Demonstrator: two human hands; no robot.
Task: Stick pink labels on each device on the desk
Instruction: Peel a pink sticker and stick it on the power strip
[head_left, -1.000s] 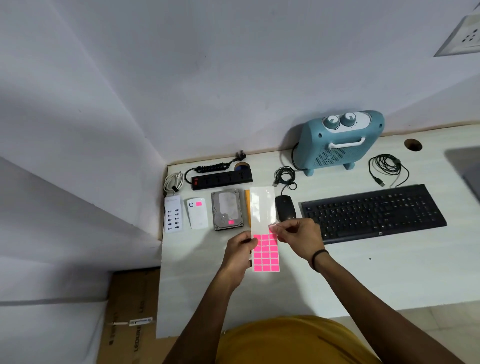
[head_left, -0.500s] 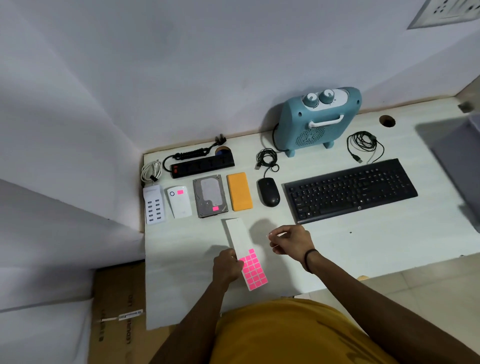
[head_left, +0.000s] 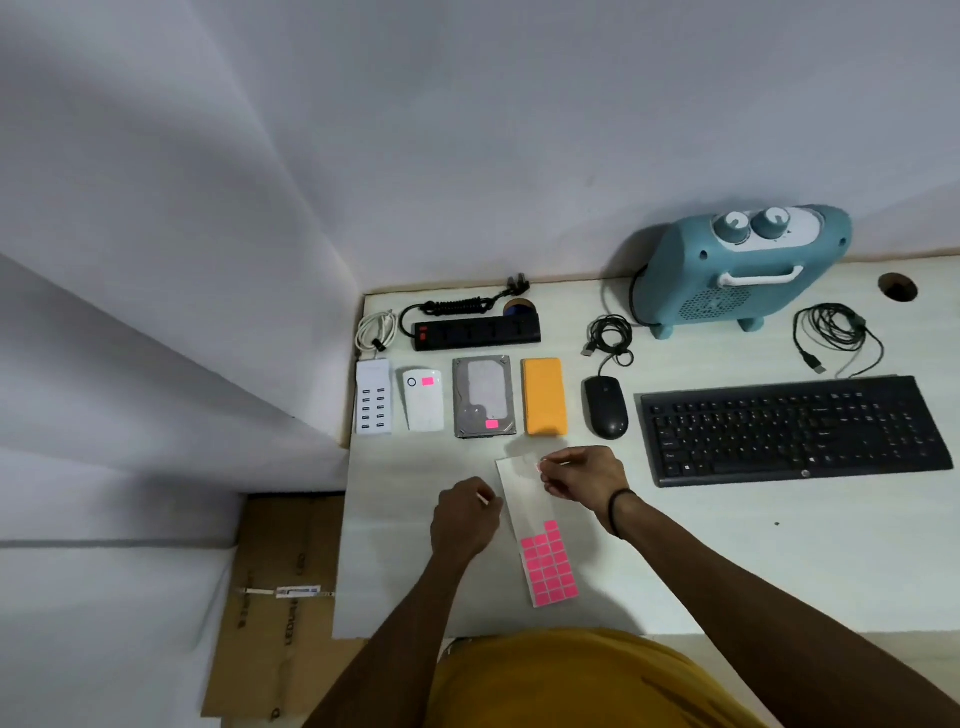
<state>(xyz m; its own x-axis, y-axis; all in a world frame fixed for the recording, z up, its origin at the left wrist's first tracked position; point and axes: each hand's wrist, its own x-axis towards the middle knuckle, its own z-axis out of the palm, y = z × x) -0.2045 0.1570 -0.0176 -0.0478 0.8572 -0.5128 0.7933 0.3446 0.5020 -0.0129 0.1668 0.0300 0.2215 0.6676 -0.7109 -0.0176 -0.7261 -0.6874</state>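
Observation:
A white backing sheet (head_left: 522, 493) lies on the desk (head_left: 727, 561), with several pink labels (head_left: 549, 566) on its near end. My right hand (head_left: 584, 478) hovers over the sheet's far end and pinches a small pink label at its fingertips. My left hand (head_left: 464, 519) rests beside the sheet's left edge, fingers loosely curled. In the row beyond, the white power bank (head_left: 423, 400) and the hard drive (head_left: 484, 396) each carry a pink label. The white USB hub (head_left: 373, 397), orange power bank (head_left: 544, 396) and mouse (head_left: 605, 407) show none.
A black keyboard (head_left: 789, 426) lies at the right, with a blue heater (head_left: 743, 270) and coiled cables behind it. A black power strip (head_left: 475, 332) sits by the wall. The desk's left edge drops to a cardboard box (head_left: 280, 597) on the floor.
The label sheet has come down from between my hands to lie flat on the desk. My left hand has let go of it. My right hand keeps its peeled label.

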